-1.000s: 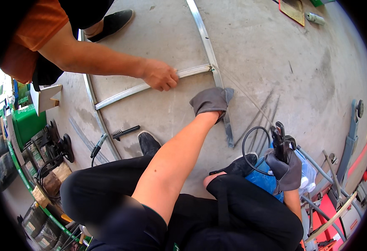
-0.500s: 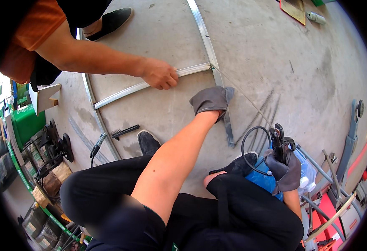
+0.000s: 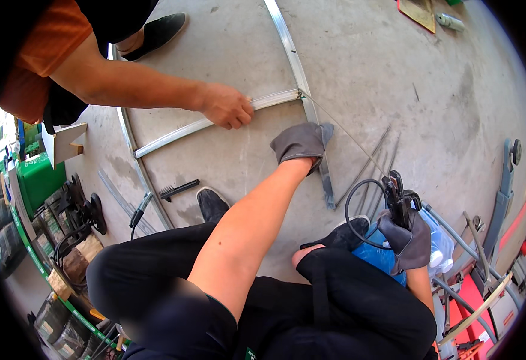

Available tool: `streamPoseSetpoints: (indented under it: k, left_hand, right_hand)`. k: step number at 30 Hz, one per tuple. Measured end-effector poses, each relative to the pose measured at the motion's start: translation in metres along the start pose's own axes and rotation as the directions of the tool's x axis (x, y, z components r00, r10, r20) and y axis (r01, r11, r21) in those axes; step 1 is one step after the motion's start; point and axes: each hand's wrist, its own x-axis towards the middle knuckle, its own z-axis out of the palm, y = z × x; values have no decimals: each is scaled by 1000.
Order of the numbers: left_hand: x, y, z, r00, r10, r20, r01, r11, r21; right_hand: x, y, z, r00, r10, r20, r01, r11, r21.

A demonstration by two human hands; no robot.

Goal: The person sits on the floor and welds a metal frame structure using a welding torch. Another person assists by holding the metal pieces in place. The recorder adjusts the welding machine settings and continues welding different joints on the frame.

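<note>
My right hand (image 3: 408,239), in a grey-brown leather glove, is closed around a black welding electrode holder (image 3: 400,201). A long thin welding rod (image 3: 347,132) runs from its jaws up and left. The rod's far tip meets the corner where a metal crossbar (image 3: 176,133) joins the right-hand rail (image 3: 296,69) of a metal frame on the floor. My left hand (image 3: 301,144), gloved likewise, grips that rail just below the joint; its fingers are mostly hidden. A co-worker's bare hand (image 3: 228,107) holds the crossbar from the left.
A wire brush (image 3: 179,189) and a clamp with a cable (image 3: 141,209) lie near the left rail (image 3: 125,129). Several loose rods (image 3: 371,161) lie right of the frame. Blue plastic (image 3: 378,255) is beside my right knee; a green bin (image 3: 40,180) stands at left.
The electrode holder and my right hand have shifted very slightly up and left, with the rod tip still at the joint. Both hands keep their holds.
</note>
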Motion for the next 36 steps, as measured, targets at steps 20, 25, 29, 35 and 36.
streamPoseSetpoints:
  k: [20,25,29,35,36]
  left_hand:
    - [8,-9,14,998,45,-41,-43,999,31]
    - [6,-6,9,999,31,-11,-30,998,52]
    - [1,1,0,999,38,4,-39,994,102]
    - [9,-12,16,999,42,-30,-40,998,47]
    - [10,-15,18,998,44,-33,-43,999,17]
  right_hand:
    - [-17,-3,-7,997,-82,10,82,993,-87]
    - [-23,-10,-10,999,-37,18,38,995,-92]
    - [-28,-10,-11,1000,-23,-9,22,994,-105]
    - [-32,-4,-16,998,-41,43,49,978,-205]
    - [-33,-1,-16,999,-32,22,34,990,-139]
